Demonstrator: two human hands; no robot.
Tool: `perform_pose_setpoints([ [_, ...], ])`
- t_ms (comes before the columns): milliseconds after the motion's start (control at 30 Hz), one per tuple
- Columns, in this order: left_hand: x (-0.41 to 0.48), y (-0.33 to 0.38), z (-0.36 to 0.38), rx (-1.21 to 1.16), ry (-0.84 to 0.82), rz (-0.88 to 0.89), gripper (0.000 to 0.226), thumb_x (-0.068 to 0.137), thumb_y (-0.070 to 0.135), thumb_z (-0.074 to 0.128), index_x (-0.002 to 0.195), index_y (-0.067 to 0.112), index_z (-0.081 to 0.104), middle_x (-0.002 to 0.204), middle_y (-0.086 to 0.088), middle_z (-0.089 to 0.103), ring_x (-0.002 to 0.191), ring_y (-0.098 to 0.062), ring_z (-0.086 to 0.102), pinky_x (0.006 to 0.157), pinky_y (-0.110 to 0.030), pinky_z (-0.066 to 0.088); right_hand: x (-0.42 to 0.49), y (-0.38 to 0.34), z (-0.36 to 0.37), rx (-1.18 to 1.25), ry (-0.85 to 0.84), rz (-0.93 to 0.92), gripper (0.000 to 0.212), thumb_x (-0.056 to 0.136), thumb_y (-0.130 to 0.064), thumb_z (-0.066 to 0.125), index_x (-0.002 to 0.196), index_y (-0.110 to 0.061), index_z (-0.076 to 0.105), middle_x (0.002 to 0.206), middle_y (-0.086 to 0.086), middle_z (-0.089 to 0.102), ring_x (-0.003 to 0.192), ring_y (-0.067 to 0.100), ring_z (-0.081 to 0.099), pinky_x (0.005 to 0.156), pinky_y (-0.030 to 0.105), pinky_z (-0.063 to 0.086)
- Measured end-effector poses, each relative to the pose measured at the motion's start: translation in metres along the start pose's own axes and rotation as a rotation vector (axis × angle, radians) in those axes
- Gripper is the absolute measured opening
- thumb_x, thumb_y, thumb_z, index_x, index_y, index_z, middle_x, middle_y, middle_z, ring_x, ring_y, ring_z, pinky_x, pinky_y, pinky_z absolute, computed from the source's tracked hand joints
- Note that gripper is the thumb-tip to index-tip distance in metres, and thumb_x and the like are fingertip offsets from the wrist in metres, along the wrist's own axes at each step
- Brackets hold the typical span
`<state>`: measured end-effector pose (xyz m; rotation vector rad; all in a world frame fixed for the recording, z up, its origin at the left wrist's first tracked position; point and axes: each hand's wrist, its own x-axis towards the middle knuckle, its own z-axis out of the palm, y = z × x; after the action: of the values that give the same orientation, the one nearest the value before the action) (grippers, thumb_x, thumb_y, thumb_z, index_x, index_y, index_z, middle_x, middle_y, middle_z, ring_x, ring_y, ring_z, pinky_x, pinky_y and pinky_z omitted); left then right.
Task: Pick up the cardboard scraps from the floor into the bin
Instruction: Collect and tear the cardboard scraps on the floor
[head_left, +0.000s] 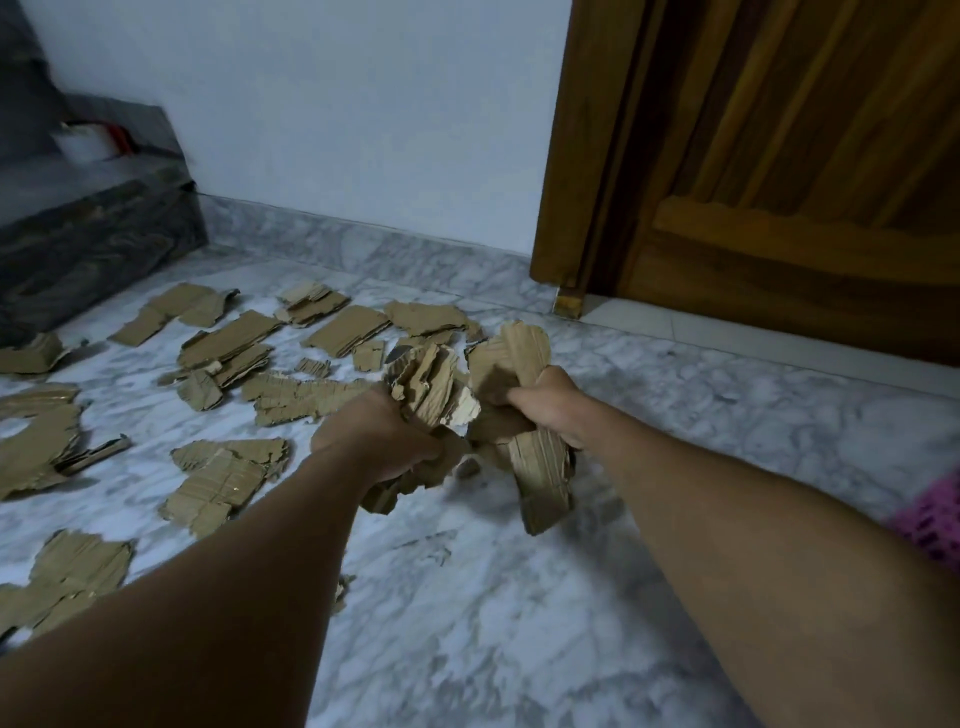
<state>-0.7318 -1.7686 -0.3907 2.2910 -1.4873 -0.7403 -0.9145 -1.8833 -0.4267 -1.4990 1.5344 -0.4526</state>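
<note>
Cardboard scraps (228, 343) litter the marble floor (493, 623) below a white wall (337, 114) and wooden door (779, 182). The left hand (382, 434) and right hand (553, 402) each curl their fingers round a bunch.

Marble floor (519, 597) strewn with cardboard scraps (228, 343)

Reaching forward and down with both bare arms, left forearm (234, 597) from the lower left corner and right forearm (727, 519) from the right edge, wrists nearly straight and drawing close together in the middle. Gripping with the left hand (384, 441) a bunch of cardboard scraps (426, 384), back of the hand turned up, fingers curled underneath and mostly hidden. Holding with the right hand (550, 410), just beside the left one, a second bunch (540, 467), fingers wrapped round it.
</note>
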Motion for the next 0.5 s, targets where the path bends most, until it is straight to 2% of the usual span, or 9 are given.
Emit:
perform_pose_setpoints([
  [133, -0.012, 0.054, -0.013, -0.108, -0.038, 0.146, 0.048, 0.067, 0.041, 0.08, 0.103, 0.022, 0.055, 0.082, 0.0, 0.062, 0.073, -0.013, 0.06, 0.069, -0.031, 0.056, -0.048, -0.02, -0.061, 0.118, 0.117, -0.022, 0.029, 0.085, -0.031, 0.072, 0.098, -0.015, 0.052, 0.102, 0.008, 0.063, 0.088, 0.02, 0.063, 0.082, 0.036, 0.057],
  [233, -0.029, 0.101, -0.016, -0.195, -0.106, 0.236, 0.038, 0.069, 0.043, 0.081, 0.092, 0.023, 0.058, 0.082, -0.002, 0.062, 0.074, -0.014, 0.061, 0.072, -0.034, 0.058, -0.097, -0.03, -0.113, 0.17, 0.212, -0.038, 0.023, 0.091, -0.031, 0.068, 0.091, -0.018, 0.05, 0.096, 0.003, 0.058, 0.081, 0.014, 0.059, 0.077, 0.031, 0.052],
  [267, -0.036, 0.116, -0.016, -0.25, -0.14, 0.254, 0.032, 0.072, 0.04, 0.08, 0.088, 0.024, 0.059, 0.081, -0.001, 0.062, 0.073, -0.014, 0.061, 0.067, -0.031, 0.056, -0.113, -0.033, -0.128, 0.177, 0.236, -0.033, 0.027, 0.092, -0.034, 0.067, 0.102, -0.014, 0.051, 0.103, 0.004, 0.057, 0.087, 0.016, 0.058, 0.081, 0.031, 0.05],
  [300, -0.045, 0.134, -0.016, -0.32, -0.169, 0.286, 0.028, 0.073, 0.036, 0.08, 0.088, 0.022, 0.061, 0.08, -0.001, 0.063, 0.071, -0.013, 0.061, 0.061, -0.027, 0.053, -0.129, -0.033, -0.147, 0.174, 0.276, -0.025, 0.043, 0.093, -0.036, 0.065, 0.121, -0.01, 0.048, 0.116, 0.006, 0.055, 0.099, 0.02, 0.057, 0.086, 0.033, 0.048],
  [333, -0.052, 0.151, -0.014, -0.389, -0.197, 0.299, 0.029, 0.075, 0.033, 0.08, 0.092, 0.017, 0.063, 0.08, -0.002, 0.064, 0.07, -0.012, 0.062, 0.056, -0.023, 0.05, -0.146, -0.034, -0.161, 0.163, 0.306, -0.006, 0.059, 0.094, -0.039, 0.063, 0.138, -0.009, 0.038, 0.13, 0.009, 0.05, 0.112, 0.024, 0.054, 0.09, 0.034, 0.045],
  [367, -0.063, 0.17, -0.013, -0.45, -0.222, 0.33, 0.029, 0.076, 0.031, 0.079, 0.094, 0.014, 0.063, 0.079, -0.001, 0.064, 0.068, -0.011, 0.061, 0.05, -0.02, 0.047, -0.162, -0.032, -0.178, 0.16, 0.347, -0.002, 0.068, 0.094, -0.041, 0.061, 0.146, -0.009, 0.03, 0.138, 0.01, 0.045, 0.118, 0.026, 0.051, 0.09, 0.034, 0.043],
  [400, -0.072, 0.184, -0.011, -0.5, -0.255, 0.354, 0.025, 0.078, 0.029, 0.077, 0.09, 0.013, 0.062, 0.078, -0.001, 0.063, 0.065, -0.01, 0.06, 0.046, -0.017, 0.045, -0.178, -0.032, -0.191, 0.17, 0.382, -0.011, 0.068, 0.095, -0.041, 0.06, 0.147, -0.01, 0.029, 0.138, 0.011, 0.046, 0.112, 0.023, 0.053, 0.087, 0.033, 0.043],
  [467, -0.09, 0.214, -0.006, -0.593, -0.333, 0.403, 0.02, 0.081, 0.029, 0.074, 0.087, 0.014, 0.062, 0.079, -0.002, 0.066, 0.065, -0.011, 0.062, 0.044, -0.016, 0.047, -0.207, -0.026, -0.219, 0.252, 0.442, -0.034, 0.065, 0.091, -0.041, 0.065, 0.142, -0.013, 0.037, 0.115, 0.005, 0.056, 0.089, 0.015, 0.056, 0.082, 0.033, 0.045],
  [500, -0.099, 0.228, -0.003, -0.647, -0.381, 0.419, 0.023, 0.081, 0.03, 0.073, 0.09, 0.012, 0.065, 0.082, -0.003, 0.069, 0.067, -0.013, 0.065, 0.045, -0.018, 0.049, -0.218, -0.022, -0.231, 0.306, 0.473, -0.032, 0.065, 0.086, -0.041, 0.07, 0.138, -0.015, 0.04, 0.109, 0.004, 0.06, 0.087, 0.017, 0.059, 0.086, 0.035, 0.049],
])
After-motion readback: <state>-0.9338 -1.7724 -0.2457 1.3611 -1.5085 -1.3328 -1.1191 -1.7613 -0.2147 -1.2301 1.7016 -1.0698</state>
